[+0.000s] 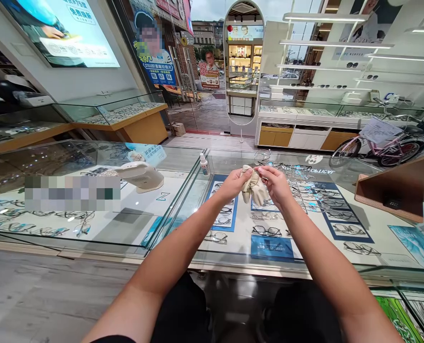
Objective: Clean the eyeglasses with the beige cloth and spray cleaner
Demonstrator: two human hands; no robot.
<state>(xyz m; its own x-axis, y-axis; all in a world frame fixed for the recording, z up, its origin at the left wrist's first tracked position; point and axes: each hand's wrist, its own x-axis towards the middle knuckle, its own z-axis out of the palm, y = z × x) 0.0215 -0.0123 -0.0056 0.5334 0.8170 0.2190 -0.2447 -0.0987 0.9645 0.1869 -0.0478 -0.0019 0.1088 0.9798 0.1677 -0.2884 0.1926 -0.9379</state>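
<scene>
- Head view, with 12 o'clock pointing away from the person: on the left part of the desk [233,268] stands a white device [142,176], at about 10 o'clock from both hands and well apart from them.
- Nearer in, a small white bottle [204,165] stands upright, at about 10 o'clock from the left fingers, untouched.
- The left hand [235,183] comes up from 7 o'clock, arm nearly straight, its fingers closed on the upper left part of a cream cloth [253,190].
- The cloth is bunched between the two hands, raised over the desk: 3 to 4 o'clock from the left fingers, about 8 o'clock from the right. Its longer axis runs roughly 11 to 5 o'clock, loose folds hanging at the lower end; the left hand has the fuller hold.
- At the cloth's upper right lies a thin frame [256,175], seemingly of glasses, too small to be sure.
- The right hand [275,183] reaches in from 5 o'clock, wrist bent inward, thumb and fingertips pinched nearly together on that frame.
- Dark-rimmed glasses [266,231] lie below the hands, near 5 o'clock from the cloth.
</scene>
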